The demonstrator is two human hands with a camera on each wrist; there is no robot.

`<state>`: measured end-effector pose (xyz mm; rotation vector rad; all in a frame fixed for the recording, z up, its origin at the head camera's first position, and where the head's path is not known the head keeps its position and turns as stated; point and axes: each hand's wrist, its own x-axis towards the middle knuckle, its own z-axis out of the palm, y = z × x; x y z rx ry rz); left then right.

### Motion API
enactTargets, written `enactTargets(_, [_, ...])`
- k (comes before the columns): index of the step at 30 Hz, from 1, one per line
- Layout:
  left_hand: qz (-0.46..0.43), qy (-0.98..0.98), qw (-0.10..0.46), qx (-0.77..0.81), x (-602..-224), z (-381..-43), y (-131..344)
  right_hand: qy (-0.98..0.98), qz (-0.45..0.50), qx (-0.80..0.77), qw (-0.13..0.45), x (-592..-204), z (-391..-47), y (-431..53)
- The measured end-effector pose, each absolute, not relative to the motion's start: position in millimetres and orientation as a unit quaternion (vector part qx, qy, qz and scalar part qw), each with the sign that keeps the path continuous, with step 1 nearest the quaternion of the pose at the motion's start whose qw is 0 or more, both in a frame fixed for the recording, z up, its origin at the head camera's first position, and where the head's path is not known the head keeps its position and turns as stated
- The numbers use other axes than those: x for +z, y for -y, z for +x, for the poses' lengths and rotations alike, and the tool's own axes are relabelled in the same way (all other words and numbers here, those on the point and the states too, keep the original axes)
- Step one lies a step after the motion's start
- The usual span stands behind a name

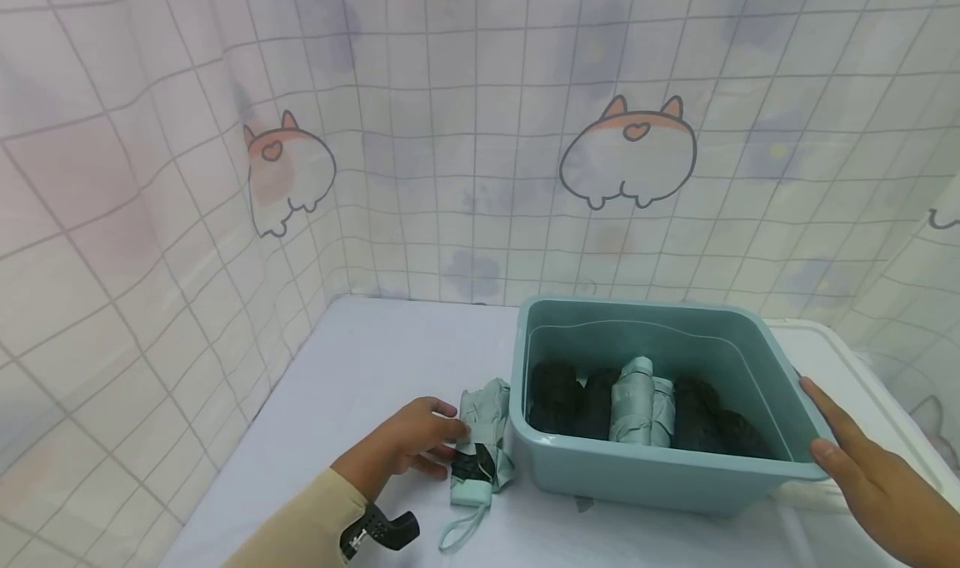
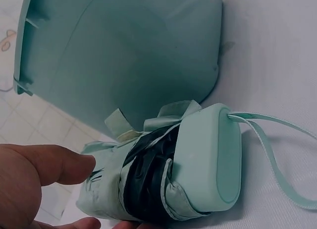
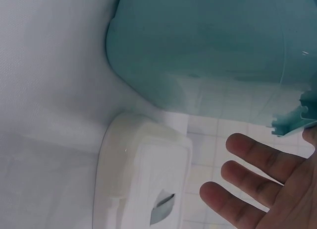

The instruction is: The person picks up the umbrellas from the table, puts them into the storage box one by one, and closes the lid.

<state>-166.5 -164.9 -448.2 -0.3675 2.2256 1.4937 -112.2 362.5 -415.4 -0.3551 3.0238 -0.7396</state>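
Observation:
A folded mint-green umbrella (image 1: pixel 485 418) with a dark band, a pale handle and a wrist loop lies on the white surface. My left hand (image 1: pixel 420 439) is at its left side, thumb and fingertips right at the fabric; the left wrist view shows the thumb (image 2: pixel 69 165) over its far end. Beside the umbrella stands a teal plastic tub (image 1: pixel 630 476), holding several dark rolled bundles (image 1: pixel 557 397) and two mint-green ones (image 1: pixel 633 401). My right hand (image 1: pixel 885 476) is at the tub's right rim, with three fingers spread straight in the right wrist view.
A white lidded box (image 3: pixel 148 169) stands right of the tub, a grey-green latch on it. Grid-patterned curtains (image 1: pixel 480 135) with cartoon animals hang behind and at both sides. White cloth covers the table (image 1: pixel 390 343).

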Motion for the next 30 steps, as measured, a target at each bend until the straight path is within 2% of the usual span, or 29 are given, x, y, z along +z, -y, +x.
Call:
enactTargets(14, [-0.118, -0.803, 0.232, 0.536, -452, -166, 157, -0.963, -0.118, -0.241, -0.003, -417, -112, -362])
enactTargets(30, [-0.120, -0.815, 0.218, 0.524, -450, -165, 143, -0.962, -0.119, -0.245, -0.006, -416, -110, -360])
